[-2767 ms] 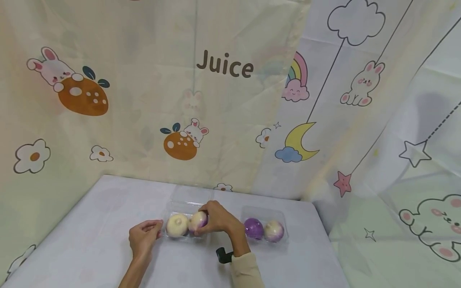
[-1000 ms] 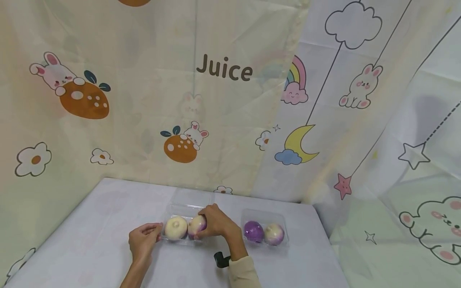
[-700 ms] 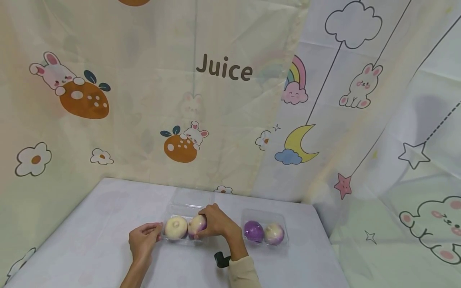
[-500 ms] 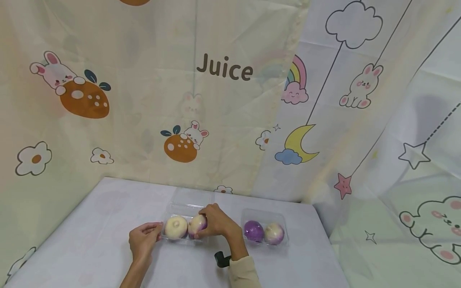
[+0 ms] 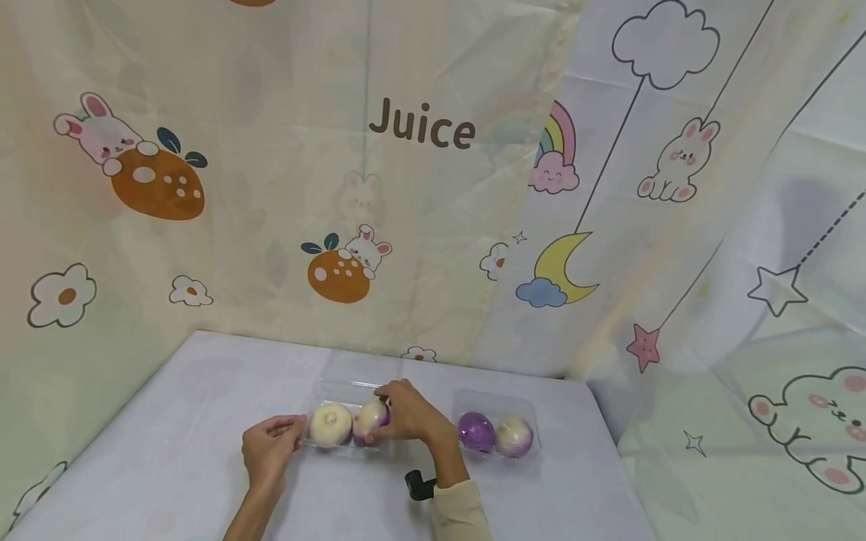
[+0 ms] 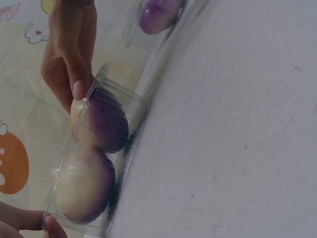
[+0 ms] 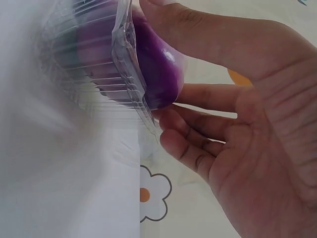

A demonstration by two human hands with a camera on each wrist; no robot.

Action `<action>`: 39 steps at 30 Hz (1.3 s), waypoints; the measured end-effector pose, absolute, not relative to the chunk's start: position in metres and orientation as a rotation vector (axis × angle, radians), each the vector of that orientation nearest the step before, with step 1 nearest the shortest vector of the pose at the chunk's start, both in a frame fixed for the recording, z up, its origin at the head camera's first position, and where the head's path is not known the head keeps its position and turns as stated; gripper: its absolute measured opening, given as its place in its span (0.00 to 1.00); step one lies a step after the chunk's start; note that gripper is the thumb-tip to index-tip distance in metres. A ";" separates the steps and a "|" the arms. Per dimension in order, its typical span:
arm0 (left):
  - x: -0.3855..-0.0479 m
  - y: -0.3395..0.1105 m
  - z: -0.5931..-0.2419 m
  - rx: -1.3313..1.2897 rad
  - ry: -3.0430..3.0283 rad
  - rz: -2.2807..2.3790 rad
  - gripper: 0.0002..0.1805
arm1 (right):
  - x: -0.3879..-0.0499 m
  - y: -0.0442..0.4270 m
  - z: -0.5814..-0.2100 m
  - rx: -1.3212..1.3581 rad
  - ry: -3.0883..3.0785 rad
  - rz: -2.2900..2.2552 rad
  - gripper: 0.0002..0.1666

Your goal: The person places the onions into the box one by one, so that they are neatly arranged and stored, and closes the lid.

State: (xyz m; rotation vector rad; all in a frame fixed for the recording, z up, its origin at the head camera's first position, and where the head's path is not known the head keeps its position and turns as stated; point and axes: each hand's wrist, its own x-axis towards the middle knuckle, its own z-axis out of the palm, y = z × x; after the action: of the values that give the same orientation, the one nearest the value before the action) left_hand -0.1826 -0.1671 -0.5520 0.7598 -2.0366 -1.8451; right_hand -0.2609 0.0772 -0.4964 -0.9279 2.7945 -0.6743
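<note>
My left hand (image 5: 271, 451) pinches the left edge of a clear plastic clamshell box (image 6: 99, 79), whose lid (image 5: 361, 368) lies open toward the back. Inside the box, a pale onion (image 5: 330, 424) sits on the left with its nub facing up. Beside it on the right is a white-and-purple onion (image 5: 368, 421), gripped by my right hand (image 5: 414, 412) with the thumb in front and fingers behind. The right wrist view shows this onion's purple side (image 7: 158, 74) rising above the box rim, its lower part still within the clear wall.
To the right stands a second clear box (image 5: 497, 402) holding a deep purple onion (image 5: 476, 432) and a white-and-purple onion (image 5: 515, 436). A dark device (image 5: 419, 485) is at my right wrist. Printed curtains (image 5: 271, 188) hang behind the white table (image 5: 230, 376).
</note>
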 end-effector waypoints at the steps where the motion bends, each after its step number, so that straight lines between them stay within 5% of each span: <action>1: -0.183 -0.167 -0.552 0.751 -2.035 -1.848 0.13 | -0.261 0.078 -0.496 -0.923 2.795 -0.683 0.49; 39: -0.183 -0.165 -0.550 0.797 -2.042 -1.822 0.11 | -0.267 0.089 -0.508 -0.765 2.942 -1.411 0.41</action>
State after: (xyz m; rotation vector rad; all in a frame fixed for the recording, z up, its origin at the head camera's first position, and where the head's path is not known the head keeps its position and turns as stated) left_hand -0.1829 -0.1655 -0.5500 0.7967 -2.0416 -1.8224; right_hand -0.2671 0.0887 -0.5083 -0.7653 2.9419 -1.4110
